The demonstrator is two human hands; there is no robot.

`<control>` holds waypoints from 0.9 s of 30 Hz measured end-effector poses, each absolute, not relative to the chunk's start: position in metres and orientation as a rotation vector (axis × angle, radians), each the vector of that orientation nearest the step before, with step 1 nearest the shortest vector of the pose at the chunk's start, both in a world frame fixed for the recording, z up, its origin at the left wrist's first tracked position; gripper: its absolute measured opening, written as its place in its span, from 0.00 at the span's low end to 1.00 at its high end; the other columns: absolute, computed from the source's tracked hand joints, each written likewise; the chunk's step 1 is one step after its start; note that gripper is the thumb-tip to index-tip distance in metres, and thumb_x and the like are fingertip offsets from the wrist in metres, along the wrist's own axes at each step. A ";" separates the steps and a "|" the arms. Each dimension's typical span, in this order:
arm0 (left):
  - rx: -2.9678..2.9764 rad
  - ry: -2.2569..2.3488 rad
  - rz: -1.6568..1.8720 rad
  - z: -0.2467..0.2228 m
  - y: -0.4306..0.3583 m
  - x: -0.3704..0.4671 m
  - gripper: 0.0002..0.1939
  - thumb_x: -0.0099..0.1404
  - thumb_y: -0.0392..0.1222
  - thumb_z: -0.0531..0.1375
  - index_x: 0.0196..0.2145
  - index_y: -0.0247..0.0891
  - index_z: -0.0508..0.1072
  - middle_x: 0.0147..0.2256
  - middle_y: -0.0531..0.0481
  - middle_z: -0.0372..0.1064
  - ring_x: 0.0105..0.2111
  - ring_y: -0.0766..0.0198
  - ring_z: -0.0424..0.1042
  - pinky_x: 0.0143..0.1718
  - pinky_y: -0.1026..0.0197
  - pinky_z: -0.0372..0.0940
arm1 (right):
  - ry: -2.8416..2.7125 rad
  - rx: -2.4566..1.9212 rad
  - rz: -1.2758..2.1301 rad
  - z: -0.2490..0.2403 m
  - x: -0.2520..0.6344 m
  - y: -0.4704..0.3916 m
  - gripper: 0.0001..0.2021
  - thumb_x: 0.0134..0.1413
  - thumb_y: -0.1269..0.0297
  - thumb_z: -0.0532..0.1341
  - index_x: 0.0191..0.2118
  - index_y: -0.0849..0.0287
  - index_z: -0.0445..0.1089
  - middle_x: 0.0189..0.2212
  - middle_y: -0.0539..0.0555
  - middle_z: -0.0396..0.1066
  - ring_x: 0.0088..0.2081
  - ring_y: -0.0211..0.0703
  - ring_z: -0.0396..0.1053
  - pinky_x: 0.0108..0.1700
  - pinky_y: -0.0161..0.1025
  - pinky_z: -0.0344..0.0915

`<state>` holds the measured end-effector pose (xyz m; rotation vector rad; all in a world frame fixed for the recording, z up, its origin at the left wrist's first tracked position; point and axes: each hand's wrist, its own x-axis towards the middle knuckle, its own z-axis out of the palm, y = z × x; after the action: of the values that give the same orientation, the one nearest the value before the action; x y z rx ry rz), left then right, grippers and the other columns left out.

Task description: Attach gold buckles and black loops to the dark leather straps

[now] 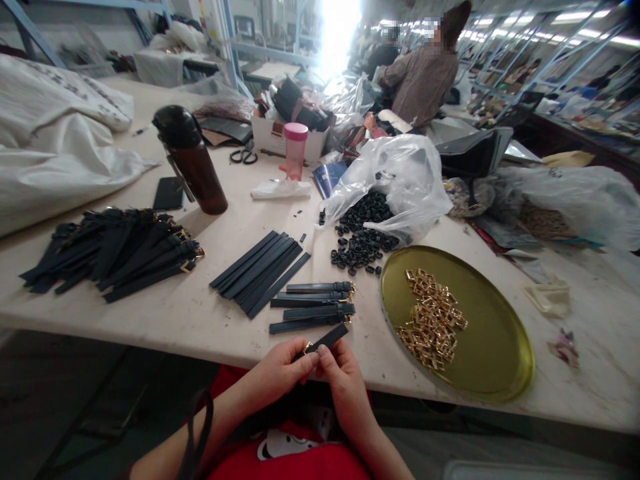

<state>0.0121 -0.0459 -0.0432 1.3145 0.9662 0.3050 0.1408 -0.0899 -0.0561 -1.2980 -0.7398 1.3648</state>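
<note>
Close to the table's front edge, my left hand (pixel 293 365) and my right hand (pixel 341 367) meet, both closed around one black strap (pixel 330 337). A gold buckle (pixel 309 347) shows on the strap beside my left fingers; the rest of it is hidden by my hands. Just beyond lie several buckled straps (pixel 315 311) in a short row. Left of these is a stack of plain black straps (pixel 257 270). To the right, a round gold tray (pixel 495 333) carries a heap of gold buckles (pixel 433 320).
Black loops (pixel 363 227) spill from a clear plastic bag (pixel 410 180). A fanned pile of buckled straps (pixel 115 250) lies at the left, near a phone (pixel 169 193) and a dark bottle (pixel 193 163). Behind are a pink-lidded cup (pixel 295 153), scissors (pixel 244 155) and a person (pixel 423 77).
</note>
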 end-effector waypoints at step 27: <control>1.261 0.937 0.314 -0.032 -0.046 0.011 0.14 0.60 0.50 0.52 0.29 0.36 0.62 0.22 0.58 0.57 0.20 0.72 0.55 0.18 0.69 0.50 | -0.772 -1.258 1.403 -0.051 0.144 -0.088 0.09 0.52 0.58 0.58 0.34 0.58 0.65 0.24 0.46 0.63 0.25 0.34 0.58 0.28 0.31 0.57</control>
<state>0.0110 -0.0462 -0.0320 1.2609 0.9374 0.3143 0.1444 -0.0883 -0.0513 -1.2578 -0.7724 1.4026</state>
